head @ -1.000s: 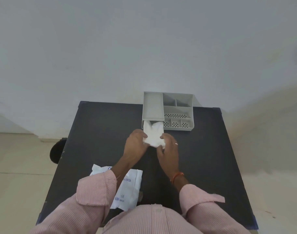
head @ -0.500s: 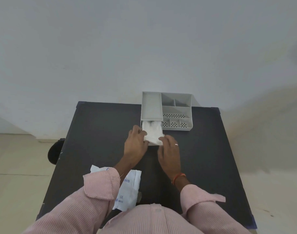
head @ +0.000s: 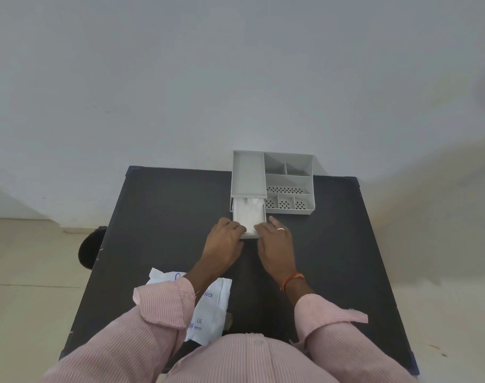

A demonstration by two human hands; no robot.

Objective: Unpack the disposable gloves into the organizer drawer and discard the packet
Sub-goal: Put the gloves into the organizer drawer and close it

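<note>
The grey organizer [head: 288, 180] stands at the table's far edge, its drawer [head: 250, 237] pulled out toward me on the left side. A white stack of disposable gloves [head: 249, 214] lies flat inside the drawer. My left hand [head: 224, 242] and my right hand [head: 276, 242] sit side by side at the drawer's front, fingertips curled onto the near end of the gloves. The white glove packet [head: 211, 308] with blue print lies flat near me, partly hidden under my left sleeve.
The black table [head: 164, 208] stands against a pale wall. The organizer's right side has several small open compartments, some perforated. A dark round object [head: 90, 250] sits on the tiled floor left of the table.
Both hands carried the raised glove stack forward and down into the drawer. The stack now lies flat inside, and my hands have drawn back to the drawer's front edge.
</note>
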